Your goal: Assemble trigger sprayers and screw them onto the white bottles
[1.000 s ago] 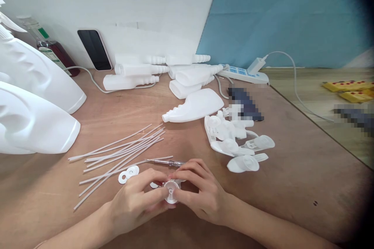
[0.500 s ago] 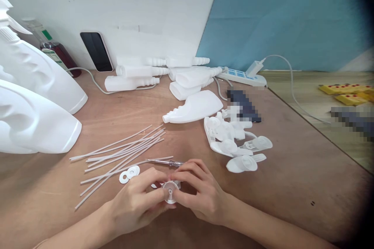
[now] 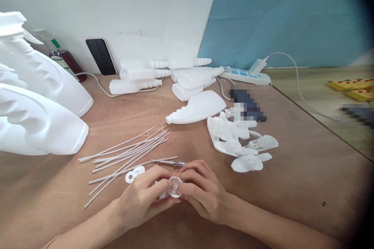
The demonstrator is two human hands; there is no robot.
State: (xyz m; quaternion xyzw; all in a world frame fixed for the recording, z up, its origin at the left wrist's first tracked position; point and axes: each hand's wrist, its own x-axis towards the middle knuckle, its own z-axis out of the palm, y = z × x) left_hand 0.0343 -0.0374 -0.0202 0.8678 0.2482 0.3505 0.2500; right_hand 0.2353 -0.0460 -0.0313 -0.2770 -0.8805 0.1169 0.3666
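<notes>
Near the front of the table, my left hand (image 3: 149,192) and my right hand (image 3: 203,192) meet, both closed around a small round translucent plastic cap-like part (image 3: 175,187). Its open round end faces up, and a small nub shows in the middle. Fingers cover much of its sides. Just beyond my right fingers lies a screwdriver (image 3: 172,162) with a clear handle, partly covered by them. White ring washers (image 3: 130,177) rest by my left hand. Behind them several thin white tubes (image 3: 122,157) are spread out.
Loose white sprayer parts (image 3: 233,136) are piled at right. White empty-looking bottles (image 3: 198,107) lie at the back. Large spray bottles (image 3: 52,124) stand at left, near a phone (image 3: 101,56) and a dark-liquid bottle (image 3: 67,60). A power strip (image 3: 247,76) sits by the wall.
The view has shifted slightly, so things on the table sit a little further right. Both hands keep hold of the round part, whose open face shows more plainly as the fingers have shifted.
</notes>
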